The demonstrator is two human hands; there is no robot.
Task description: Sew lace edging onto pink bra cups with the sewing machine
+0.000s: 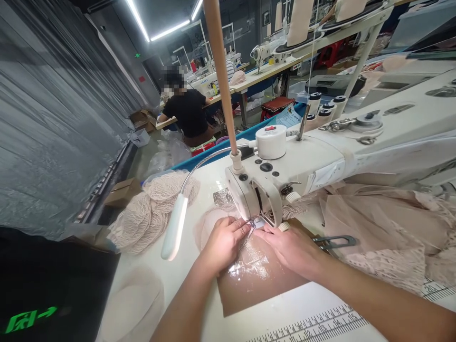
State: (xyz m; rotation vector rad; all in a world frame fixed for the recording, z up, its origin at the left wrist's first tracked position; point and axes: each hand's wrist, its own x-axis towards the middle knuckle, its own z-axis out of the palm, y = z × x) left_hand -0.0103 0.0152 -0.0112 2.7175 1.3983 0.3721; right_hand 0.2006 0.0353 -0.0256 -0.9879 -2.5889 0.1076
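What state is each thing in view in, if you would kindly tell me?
Left hand: resting on brown material, fingers bent
Right hand: resting on it, fingers extended
Brown material: lying flat, partly glossy
Gooseneck lamp: lit
Lace pieces: heaped, overlapping
Sheer fabric: bunched
Ceiling lights: lit
Exit sign: glowing green
Co-worker: seated

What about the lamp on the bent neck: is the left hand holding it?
No, the left hand rests at the sewing machine, and the lamp hangs apart from it.
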